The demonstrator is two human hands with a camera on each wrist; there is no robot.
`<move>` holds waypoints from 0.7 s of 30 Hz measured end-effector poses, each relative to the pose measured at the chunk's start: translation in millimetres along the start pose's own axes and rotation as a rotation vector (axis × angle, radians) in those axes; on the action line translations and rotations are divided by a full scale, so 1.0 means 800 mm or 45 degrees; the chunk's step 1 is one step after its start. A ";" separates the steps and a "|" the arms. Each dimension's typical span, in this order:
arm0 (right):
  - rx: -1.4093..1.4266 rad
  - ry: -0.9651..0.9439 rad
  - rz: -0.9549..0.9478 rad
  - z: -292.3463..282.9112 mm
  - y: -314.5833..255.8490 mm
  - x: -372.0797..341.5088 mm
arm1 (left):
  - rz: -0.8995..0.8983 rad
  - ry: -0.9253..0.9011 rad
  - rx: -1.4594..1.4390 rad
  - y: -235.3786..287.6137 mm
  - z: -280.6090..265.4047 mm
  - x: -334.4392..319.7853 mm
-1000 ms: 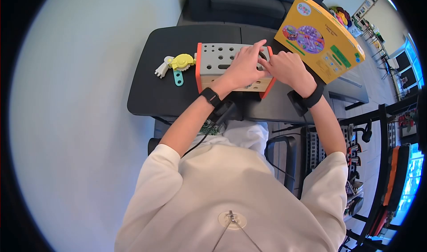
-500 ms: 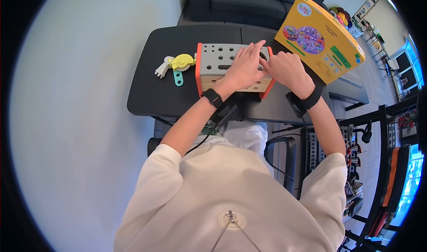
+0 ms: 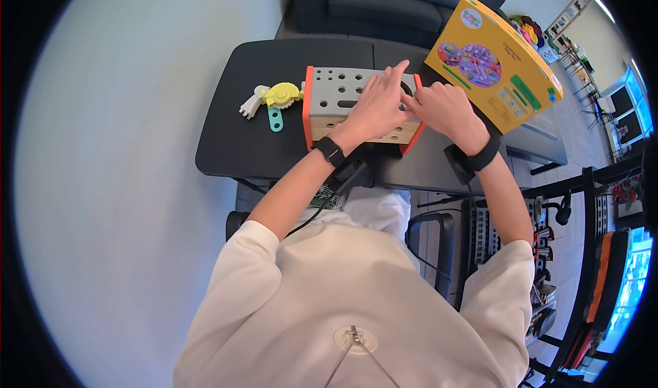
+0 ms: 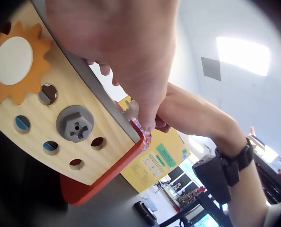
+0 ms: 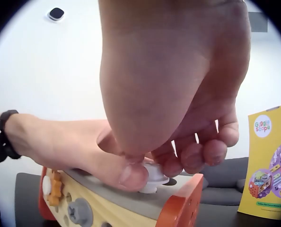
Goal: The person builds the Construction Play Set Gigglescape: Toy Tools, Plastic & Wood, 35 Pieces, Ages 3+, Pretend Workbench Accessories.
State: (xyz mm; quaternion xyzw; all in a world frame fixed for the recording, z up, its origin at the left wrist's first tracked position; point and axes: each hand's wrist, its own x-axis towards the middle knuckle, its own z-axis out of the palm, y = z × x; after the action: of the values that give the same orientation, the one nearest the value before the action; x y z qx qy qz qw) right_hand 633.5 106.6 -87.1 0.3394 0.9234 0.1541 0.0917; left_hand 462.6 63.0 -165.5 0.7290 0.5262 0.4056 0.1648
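A toy workbench (image 3: 332, 93) with a grey holed top, wooden sides and orange-red ends stands on the table. Over the right part of its top lies my left hand (image 3: 377, 107), long fingers reaching across, one finger pointing away. A white round plastic piece (image 5: 155, 177) sits at the top near the right end, mostly hidden by the hands. The left thumb (image 5: 133, 176) bends against it. My right hand (image 3: 444, 107) meets it from the right, with curled fingers gripping its upper part. A grey bolt (image 4: 75, 124) and an orange gear (image 4: 34, 61) are on the front side.
On the black table (image 3: 236, 145), left of the workbench, are a yellow round toy part (image 3: 282, 95), a white claw-like part (image 3: 253, 104) and a teal holed strip (image 3: 275, 119). A yellow product box (image 3: 493, 66) stands close on the right.
The head view has shifted slightly. Both hands stay together over the right end of the workbench top, with only slight movement of the right fingers.
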 end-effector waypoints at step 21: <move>0.551 0.461 -0.107 0.028 0.012 -0.014 | 0.036 -0.078 -0.333 -0.020 -0.011 0.005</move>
State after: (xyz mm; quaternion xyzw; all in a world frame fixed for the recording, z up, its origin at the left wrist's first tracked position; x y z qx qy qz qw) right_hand 653.9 111.5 -103.9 0.2795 0.9494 0.0078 -0.1430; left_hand 446.6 71.4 -168.8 0.7207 0.4533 0.4505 0.2687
